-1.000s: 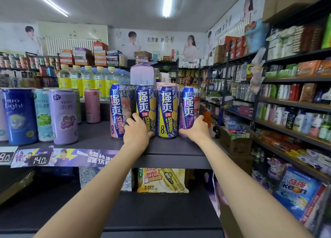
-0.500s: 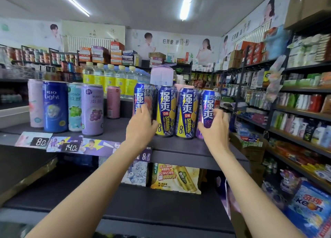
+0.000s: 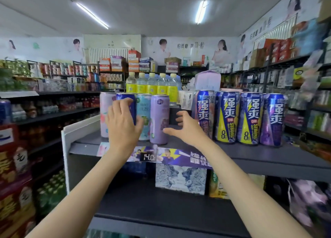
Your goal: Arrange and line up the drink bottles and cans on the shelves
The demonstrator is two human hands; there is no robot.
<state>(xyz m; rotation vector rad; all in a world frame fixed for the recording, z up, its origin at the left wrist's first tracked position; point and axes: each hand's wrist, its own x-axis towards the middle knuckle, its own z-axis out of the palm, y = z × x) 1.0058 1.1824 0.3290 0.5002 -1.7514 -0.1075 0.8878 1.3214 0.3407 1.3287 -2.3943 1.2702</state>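
Observation:
Four tall cans stand in a row at the left of the dark shelf (image 3: 268, 154): a pink can (image 3: 104, 115), a blue can (image 3: 133, 110), a teal can (image 3: 144, 108) and a purple can (image 3: 159, 117). My left hand (image 3: 123, 124) covers the blue can, fingers curled over its upper front and thumb by its right side. My right hand (image 3: 186, 128) hovers with spread fingers in the gap right of the purple can, thumb tip at its side. Further right stand several blue "Strong" cans (image 3: 226, 115), lined up side by side.
Yellow-labelled bottles (image 3: 152, 85) stand behind the cans, next to a pale purple carton (image 3: 207, 80). A price strip (image 3: 148, 157) runs along the shelf's front edge. Boxes sit on the lower shelf (image 3: 180, 179). Stocked racks line both sides of the aisle.
Both hands left the "Strong" cans and moved left to the pastel cans. The view turned left with them. My left hand now covers the blue can.

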